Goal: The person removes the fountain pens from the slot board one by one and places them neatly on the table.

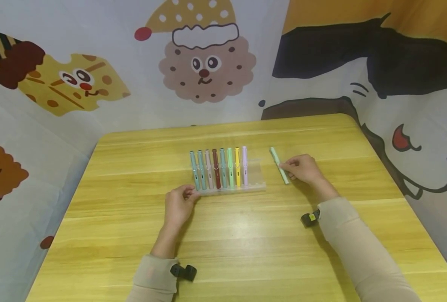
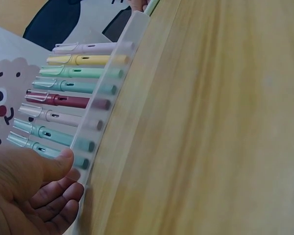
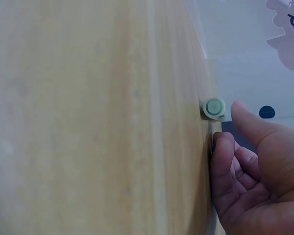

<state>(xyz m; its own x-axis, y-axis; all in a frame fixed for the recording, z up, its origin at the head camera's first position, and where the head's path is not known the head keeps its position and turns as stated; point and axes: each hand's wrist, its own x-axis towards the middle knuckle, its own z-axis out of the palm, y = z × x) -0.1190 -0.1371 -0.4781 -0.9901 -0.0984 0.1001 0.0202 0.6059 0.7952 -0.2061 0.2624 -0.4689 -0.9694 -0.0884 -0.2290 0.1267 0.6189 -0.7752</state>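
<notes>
From the head view, I have the left hand (image 1: 179,205) just left of centre, at the left end of the clear rack (image 1: 254,188), and the right hand (image 1: 303,168) right of centre, beside the pale green loose pen (image 1: 278,161). That pen lies slantwise on the table (image 1: 227,239), apart from the rack, where eight pens (image 1: 216,170) lean in a row. To take it well, I'd set thumb and forefinger on opposite sides near mid-barrel, press lightly since a round barrel could roll, and raise it without a twist. The left should bear just enough on the rack to steady it; a tug there might jostle the row.

From the left wrist view, I see my left thumb on the rack's near edge at lower left, with the forefinger behind the clear plastic: a pinch on that end. The remaining fingers curl loosely below. A bit of the right hand and the loose pen shows at the top edge.

From the right wrist view, the loose pen shows end-on, right of centre. The thumb lies to its right, the bent forefinger below it, a gap between the two tips; the other fingers fold into the palm. I cannot tell whether they grip the barrel.
</notes>
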